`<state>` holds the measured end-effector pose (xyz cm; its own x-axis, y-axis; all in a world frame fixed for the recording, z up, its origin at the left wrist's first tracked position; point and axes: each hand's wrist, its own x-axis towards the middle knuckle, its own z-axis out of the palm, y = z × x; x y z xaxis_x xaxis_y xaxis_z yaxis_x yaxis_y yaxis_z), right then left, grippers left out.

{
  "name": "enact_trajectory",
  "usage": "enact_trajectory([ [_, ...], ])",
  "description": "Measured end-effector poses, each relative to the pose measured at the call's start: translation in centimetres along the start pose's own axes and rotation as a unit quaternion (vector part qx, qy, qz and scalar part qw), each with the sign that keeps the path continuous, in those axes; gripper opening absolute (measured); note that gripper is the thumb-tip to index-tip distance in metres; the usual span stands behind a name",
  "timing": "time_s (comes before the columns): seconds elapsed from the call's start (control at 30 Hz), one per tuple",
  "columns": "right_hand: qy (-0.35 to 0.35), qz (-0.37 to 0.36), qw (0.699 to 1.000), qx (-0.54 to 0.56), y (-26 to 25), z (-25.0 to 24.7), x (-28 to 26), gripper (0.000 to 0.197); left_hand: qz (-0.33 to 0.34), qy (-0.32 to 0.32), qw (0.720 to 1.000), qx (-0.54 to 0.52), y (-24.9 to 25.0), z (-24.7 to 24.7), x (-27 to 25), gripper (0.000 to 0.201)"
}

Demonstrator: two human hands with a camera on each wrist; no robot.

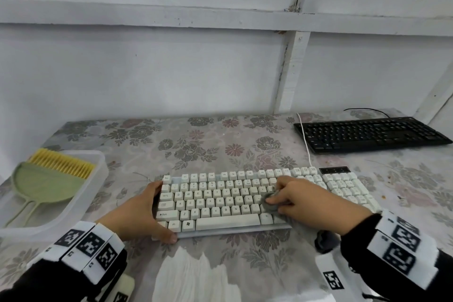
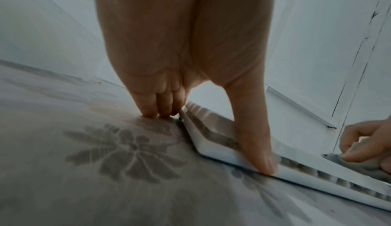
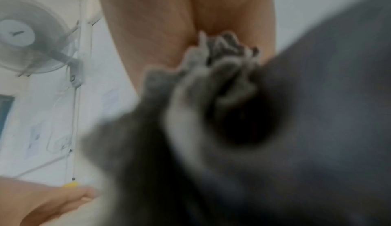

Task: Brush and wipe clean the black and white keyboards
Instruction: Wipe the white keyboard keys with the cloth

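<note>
A white keyboard [image 1: 220, 201] lies on the floral table in front of me. My left hand [image 1: 144, 211] grips its left end, thumb [image 2: 258, 154] on the front edge and fingers [image 2: 156, 106] at the far corner of the keyboard [image 2: 213, 151]. My right hand [image 1: 299, 198] holds a bunched grey cloth [image 1: 269, 202] against the keys at the right of the letter block. In the right wrist view the cloth [image 3: 222, 72] fills most of the picture, blurred. The black keyboard [image 1: 370, 133] lies at the far right.
A clear plastic tray [image 1: 98, 167] at the left holds a green brush with yellow bristles [image 1: 61, 163] and a green dustpan [image 1: 44, 184]. The white keyboard's cable [image 1: 305, 140] runs back past the black keyboard. A white wall bounds the table's far edge.
</note>
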<state>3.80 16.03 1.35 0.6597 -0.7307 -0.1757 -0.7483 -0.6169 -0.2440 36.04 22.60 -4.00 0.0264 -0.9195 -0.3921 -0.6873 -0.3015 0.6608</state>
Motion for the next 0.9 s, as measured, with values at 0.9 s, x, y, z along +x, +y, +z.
enact_trajectory([
  [0.9, 0.062, -0.046, 0.993, 0.087, -0.6, -0.5, -1.7, 0.028, -0.022, 0.005, 1.000, 0.010, 0.0, 0.1, 0.0, 0.144],
])
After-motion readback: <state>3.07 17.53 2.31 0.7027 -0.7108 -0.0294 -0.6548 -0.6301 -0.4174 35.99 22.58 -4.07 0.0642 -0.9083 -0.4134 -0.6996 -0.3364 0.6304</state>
